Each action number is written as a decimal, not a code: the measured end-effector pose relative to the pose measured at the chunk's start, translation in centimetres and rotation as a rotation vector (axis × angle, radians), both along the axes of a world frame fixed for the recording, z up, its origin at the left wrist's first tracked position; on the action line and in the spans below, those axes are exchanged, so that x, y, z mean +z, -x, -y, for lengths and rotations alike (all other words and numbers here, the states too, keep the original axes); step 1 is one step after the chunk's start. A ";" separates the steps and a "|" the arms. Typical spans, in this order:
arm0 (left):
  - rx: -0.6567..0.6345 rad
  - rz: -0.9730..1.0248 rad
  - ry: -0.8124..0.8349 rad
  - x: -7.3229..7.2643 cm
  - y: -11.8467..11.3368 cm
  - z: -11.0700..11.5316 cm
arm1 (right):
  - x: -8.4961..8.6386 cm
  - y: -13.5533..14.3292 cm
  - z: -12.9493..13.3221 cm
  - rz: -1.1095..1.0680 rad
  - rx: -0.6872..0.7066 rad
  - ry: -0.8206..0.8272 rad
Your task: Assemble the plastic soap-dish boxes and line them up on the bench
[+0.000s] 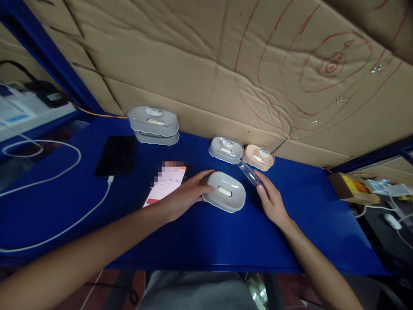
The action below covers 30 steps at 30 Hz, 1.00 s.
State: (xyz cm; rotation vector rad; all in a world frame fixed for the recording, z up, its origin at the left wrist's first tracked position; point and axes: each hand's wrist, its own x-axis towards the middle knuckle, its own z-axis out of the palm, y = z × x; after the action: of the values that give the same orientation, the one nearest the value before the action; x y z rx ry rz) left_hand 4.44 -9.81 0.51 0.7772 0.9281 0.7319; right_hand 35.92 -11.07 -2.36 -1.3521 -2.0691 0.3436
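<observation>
While the left hand (189, 196) grips the open gray dish (237, 185) at its left end, the right hand (274, 202) has a clear lid (248, 172) off to the dish's right. Left fingers: thumb over the rim onto the inner wall, the others along the outside, so the rim is pinched between. Right fingers: closed on the near end of the lid, thumb on one side, the rest on the other. Lid is tilted, seen nearly edge-on; its far end overlaps the front of a lidded gray box (218, 148) from where I stand, can't tell if they touch. Dish sits in front of the person, over the middle of the blue bench (206, 245), pale oblong piece (225, 191) at the center of its floor; can't tell whether it rests on the surface. Lidded peach box (251, 160) is just right of the lidded gray one, both near the cardboard wall (180, 56). Two more gray boxes (138, 122) are stacked back left. Lit phone (166, 193) lies left of the dish, partly behind the left forearm; dark tablet (116, 155) further left, white cable (93, 217) plugged into its near edge.
</observation>
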 end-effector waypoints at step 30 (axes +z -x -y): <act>-0.011 0.292 0.069 -1.4 0.0 -0.2 | -0.3 2.2 1.5 0.245 0.354 -0.162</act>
State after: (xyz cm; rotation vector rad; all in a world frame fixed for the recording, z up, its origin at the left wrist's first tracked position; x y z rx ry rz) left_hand 4.42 -9.59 -0.88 0.5953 0.6809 0.7756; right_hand 33.67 -12.62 -2.63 -0.9688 -2.4867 0.1582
